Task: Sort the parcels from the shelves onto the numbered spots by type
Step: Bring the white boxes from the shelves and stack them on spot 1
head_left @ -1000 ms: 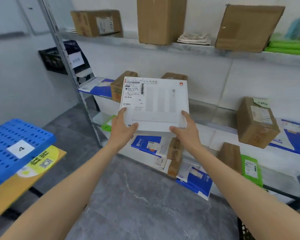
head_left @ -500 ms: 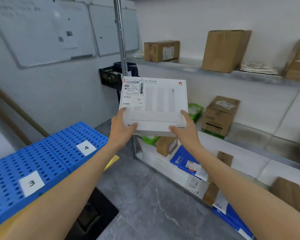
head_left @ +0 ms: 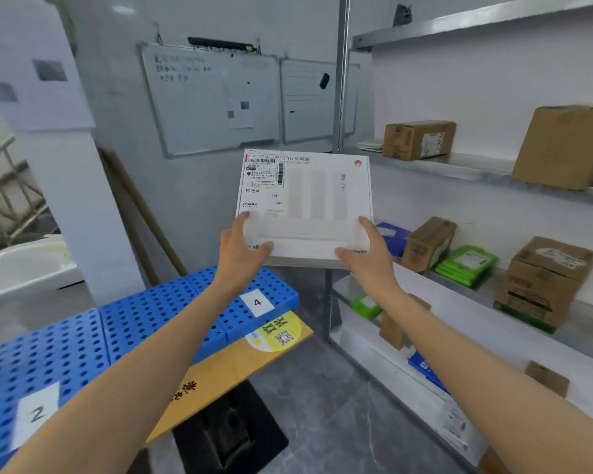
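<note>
Both hands gripped a white box (head_left: 305, 206), left hand (head_left: 242, 249) and right hand (head_left: 365, 254) at its lower corners. It was held above the blue platform (head_left: 144, 319) near label 4 (head_left: 256, 302).

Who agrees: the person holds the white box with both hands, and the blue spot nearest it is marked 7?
Wrong number. The head view shows the blue spot nearest the white box marked 4, not 7. The left hand and right hand do both hold the box.
</note>
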